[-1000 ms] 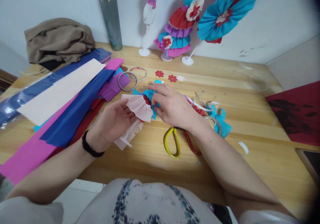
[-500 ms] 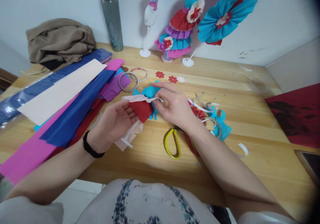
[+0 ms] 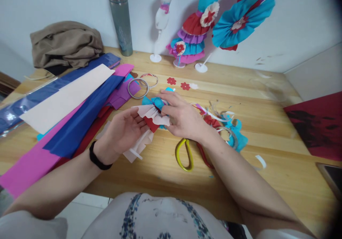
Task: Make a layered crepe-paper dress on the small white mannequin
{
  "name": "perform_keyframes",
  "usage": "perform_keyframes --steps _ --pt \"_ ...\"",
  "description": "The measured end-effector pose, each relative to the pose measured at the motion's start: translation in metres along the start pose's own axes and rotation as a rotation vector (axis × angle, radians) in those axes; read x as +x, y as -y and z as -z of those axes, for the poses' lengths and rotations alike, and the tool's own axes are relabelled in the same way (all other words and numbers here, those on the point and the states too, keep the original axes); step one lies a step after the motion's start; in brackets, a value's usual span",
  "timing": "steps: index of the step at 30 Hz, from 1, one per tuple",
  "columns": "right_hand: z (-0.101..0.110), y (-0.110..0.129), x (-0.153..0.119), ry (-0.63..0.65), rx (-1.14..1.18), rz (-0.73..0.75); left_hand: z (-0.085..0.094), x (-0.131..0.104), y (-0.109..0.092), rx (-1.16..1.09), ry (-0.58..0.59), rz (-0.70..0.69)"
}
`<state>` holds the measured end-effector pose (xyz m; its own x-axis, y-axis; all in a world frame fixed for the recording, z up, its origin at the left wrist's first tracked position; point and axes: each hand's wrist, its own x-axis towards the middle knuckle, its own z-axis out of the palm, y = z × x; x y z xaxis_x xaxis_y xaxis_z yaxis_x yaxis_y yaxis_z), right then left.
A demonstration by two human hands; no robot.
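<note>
Between my hands is a small crepe-paper doll dress, with a turquoise top (image 3: pixel 157 103), a pale gathered ruffle (image 3: pixel 152 113) and a red layer (image 3: pixel 151 124) below. My left hand (image 3: pixel 123 129), palm turned up with a black band on the wrist, holds the piece from its left side with thumb and curled fingers. From above and the right, my right hand (image 3: pixel 184 114) grips the ruffle's right side; its fingertips are partly hidden. Yellow-handled scissors (image 3: pixel 184 155) lie under my right wrist. Pale paper scraps (image 3: pixel 139 146) are below the left fingers.
Crepe-paper sheets (image 3: pixel 66 93) are heaped at left. Two tape rings (image 3: pixel 138 88) and red paper flowers (image 3: pixel 171 81) lie behind my hands. Scraps (image 3: pixel 237 134) are right. At the back stand a bottle (image 3: pixel 121 25), a bare mannequin (image 3: pixel 161 20) and paper-dressed ones (image 3: pixel 193 23).
The pale strip has been folded down from a narrow edge into a spread ruffle over the red layer. My right hand has turned and shifted slightly lower; my left hand has stayed nearly still.
</note>
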<state>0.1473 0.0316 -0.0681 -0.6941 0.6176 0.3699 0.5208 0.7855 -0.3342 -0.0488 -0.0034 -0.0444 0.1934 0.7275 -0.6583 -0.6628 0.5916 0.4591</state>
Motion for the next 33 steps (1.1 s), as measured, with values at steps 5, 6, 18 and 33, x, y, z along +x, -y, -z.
perform_keyframes --steps 5,6,18,33 --pt "0.0 -0.002 -0.001 0.058 0.018 -0.008 0.001 0.0 -0.001 -0.017 0.006 0.0" --pt "0.001 -0.001 -0.001 0.068 0.019 -0.011 0.002 0.0 -0.001 -0.015 0.008 -0.002" --pt "0.028 0.016 0.001 0.285 -0.083 -0.014 0.012 0.006 0.007 0.119 0.173 -0.055" --pt "0.029 0.026 0.002 0.35 -0.072 -0.059 0.01 0.001 0.008 0.177 0.246 -0.092"
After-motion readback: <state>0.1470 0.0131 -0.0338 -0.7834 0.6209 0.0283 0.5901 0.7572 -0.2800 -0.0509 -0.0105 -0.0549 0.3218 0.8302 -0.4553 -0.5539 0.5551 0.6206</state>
